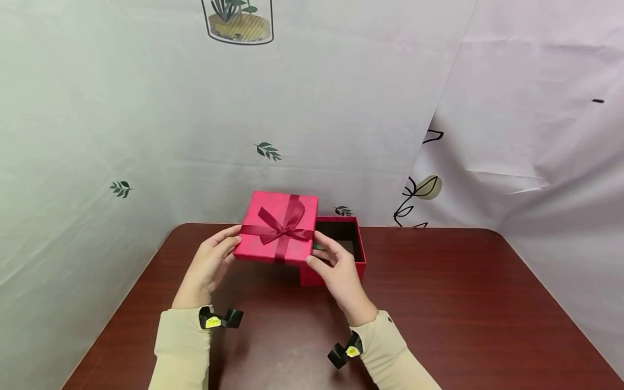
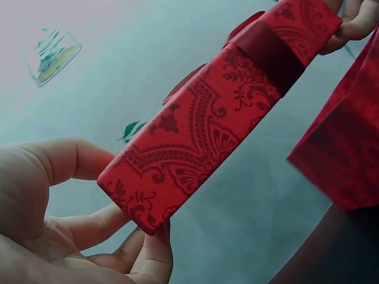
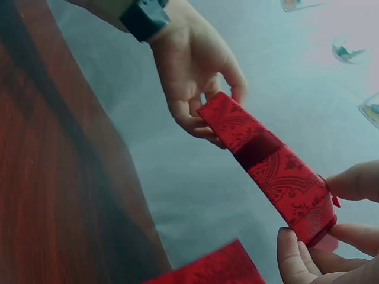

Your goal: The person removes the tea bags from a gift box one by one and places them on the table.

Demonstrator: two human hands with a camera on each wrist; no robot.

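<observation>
A red gift box lid (image 1: 263, 208) with a dark red ribbon bow (image 1: 284, 228) is held up between both hands, tilted slightly. My left hand (image 1: 207, 271) grips its left edge, thumb near the top and fingers curled beneath, as the left wrist view shows. The right hand (image 1: 343, 279) pinches the opposite edge. Behind the lid and to its right stands the red box base (image 1: 361, 249), uncovered, with a dark inside. The lid hides its left part. A bit of green shows inside, next to the right fingers. Paisley patterns cover the lid's side (image 2: 195, 136).
The dark reddish wooden table (image 1: 463, 303) reaches back to a pale fabric backdrop (image 1: 341, 108) printed with leaves. A black wrist camera (image 1: 221, 318) sits on the left sleeve, another camera (image 1: 345, 351) on the right sleeve.
</observation>
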